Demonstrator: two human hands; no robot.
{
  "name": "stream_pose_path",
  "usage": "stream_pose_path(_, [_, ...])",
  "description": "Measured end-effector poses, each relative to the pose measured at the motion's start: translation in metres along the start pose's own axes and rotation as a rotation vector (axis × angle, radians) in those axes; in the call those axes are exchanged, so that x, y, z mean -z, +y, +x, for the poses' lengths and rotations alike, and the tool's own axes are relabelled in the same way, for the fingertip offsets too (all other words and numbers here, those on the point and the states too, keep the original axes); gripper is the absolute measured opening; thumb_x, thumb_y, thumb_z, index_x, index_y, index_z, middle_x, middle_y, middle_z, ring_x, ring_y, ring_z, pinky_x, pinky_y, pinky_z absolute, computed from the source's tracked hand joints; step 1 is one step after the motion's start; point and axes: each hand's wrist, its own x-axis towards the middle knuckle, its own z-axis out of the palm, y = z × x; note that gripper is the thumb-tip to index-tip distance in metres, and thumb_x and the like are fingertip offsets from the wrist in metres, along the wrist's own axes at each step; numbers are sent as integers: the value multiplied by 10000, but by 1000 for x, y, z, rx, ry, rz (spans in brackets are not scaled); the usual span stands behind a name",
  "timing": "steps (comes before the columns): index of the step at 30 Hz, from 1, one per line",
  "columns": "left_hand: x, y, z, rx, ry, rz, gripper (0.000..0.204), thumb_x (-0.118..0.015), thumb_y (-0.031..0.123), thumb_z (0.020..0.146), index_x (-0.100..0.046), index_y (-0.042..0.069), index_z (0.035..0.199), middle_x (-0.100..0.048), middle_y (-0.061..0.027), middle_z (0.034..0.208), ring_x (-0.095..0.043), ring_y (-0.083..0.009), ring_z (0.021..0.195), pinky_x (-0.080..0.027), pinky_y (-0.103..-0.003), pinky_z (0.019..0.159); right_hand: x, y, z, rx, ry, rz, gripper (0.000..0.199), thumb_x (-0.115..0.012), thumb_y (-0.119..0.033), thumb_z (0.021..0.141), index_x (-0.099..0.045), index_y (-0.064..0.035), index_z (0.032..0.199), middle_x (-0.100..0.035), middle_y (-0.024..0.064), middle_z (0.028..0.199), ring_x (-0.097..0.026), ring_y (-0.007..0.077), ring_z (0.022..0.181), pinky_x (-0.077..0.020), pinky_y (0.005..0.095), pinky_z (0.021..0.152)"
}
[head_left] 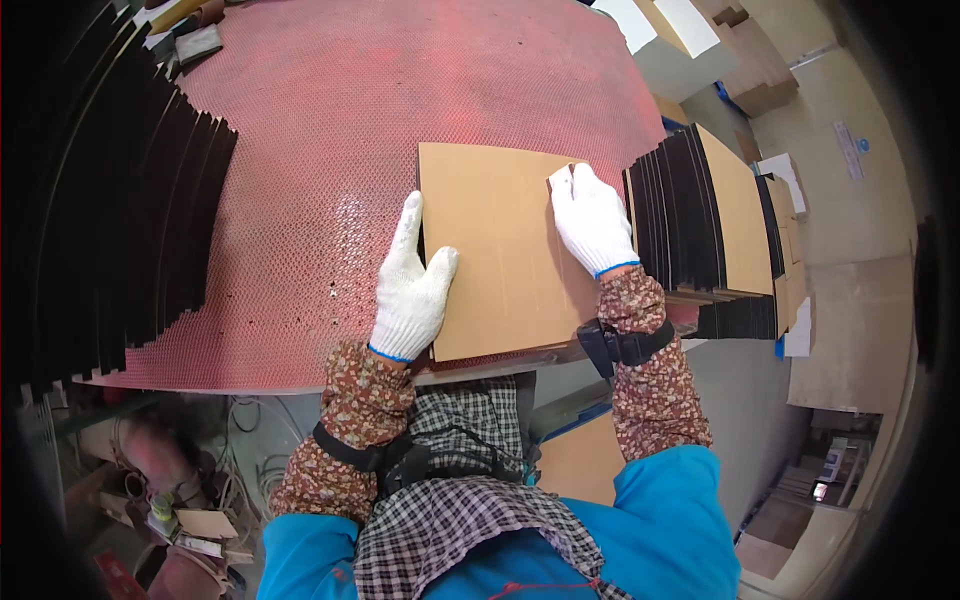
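Observation:
A tan cardboard sheet point(500, 255) lies in front of me at the table's near edge, a dark edge showing along its left side. My left hand point(412, 285), in a white knitted glove, rests along that side with fingers stretched out and the thumb apart, over the sheet's face. On the upper right part of the sheet is my gloved right hand point(592, 218), its fingers closed together. At its fingertips shows a small white piece point(560, 181); its kind cannot be made out.
Red textured matting point(330, 110) covers the table. Tall stacks of black-edged boards point(110, 210) stand at the left. More black-edged boards with tan faces point(690, 215) stand close by my right hand. White and brown boxes point(680, 45) are at the far right.

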Motion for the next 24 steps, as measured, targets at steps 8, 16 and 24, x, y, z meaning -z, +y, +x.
stream_pose_path(8, [0,-4,-1,10,6,-22,735,-572,28,957,-218,-86,1592,-293,-255,1643,-306,-320,1524,-259,-393,1250,19,-3,-64,116,-114,-96,280,-436,-283,1072,-581,-45,1049,-643,217,846,-668,430,728,-547,536,665])
stream_pose_path(16, [0,-9,-1,20,3,-82,728,-568,22,952,-228,-92,1586,-312,-259,1630,-312,-318,1521,-259,-392,1249,73,-36,-154,-144,-336,-54,305,-513,-305,1066,-580,-35,943,-641,231,684,-666,433,643,-540,521,607])
stream_pose_path(24, [-1,-14,1,-11,1,-57,728,-567,19,949,-228,-101,1581,-333,-256,1619,-326,-315,1512,-278,-389,1240,58,-60,-151,-154,-220,96,292,-541,-305,1056,-595,-38,949,-647,229,707,-669,420,645,-530,514,576])
